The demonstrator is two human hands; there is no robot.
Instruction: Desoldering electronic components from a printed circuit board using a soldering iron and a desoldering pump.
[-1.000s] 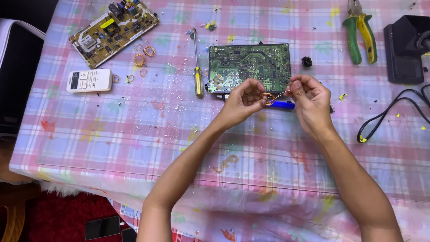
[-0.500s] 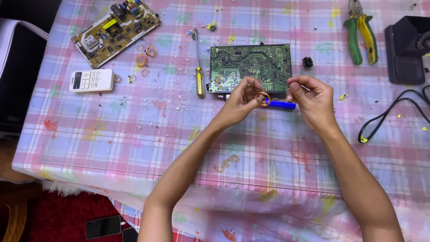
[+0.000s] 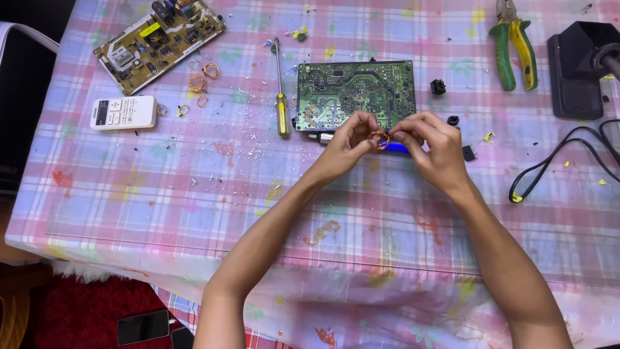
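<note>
At the middle of the desk (image 3: 194, 213), under its pink and blue checked plastic cloth:

Left hand (image 3: 347, 145): fingers and thumb closed in a pinch on the left side of a small copper wire ring (image 3: 378, 139). Right hand (image 3: 436, 147): fingertips pinched shut on the ring's right side. The ring sits between the two hands, raised off the cloth, equally near to each; it lies to the right of the left fingertips and to the left of the right ones. Its opening seems to face up toward the onlooker, though it is too small to be certain.

Just behind the hands: a green circuit board (image 3: 355, 94), lying flat, its long side running left to right. Partly hidden beneath the hands: a blue-handled tool (image 3: 397, 148), lying crosswise.

Left of the green board: a yellow-handled screwdriver (image 3: 280, 90), its shaft pointing away. Far left corner: a tan circuit board (image 3: 160, 40), set at a slant, with several loose copper rings (image 3: 197, 82) near it. Nearer the edge: a white remote control (image 3: 123, 112).

Right side: green and yellow pliers (image 3: 513, 42), a black stand (image 3: 581, 68), a black cable (image 3: 562, 161) looping across the cloth. Small black parts (image 3: 438, 86) near the green board. Scraps and crumbs are scattered throughout.
</note>
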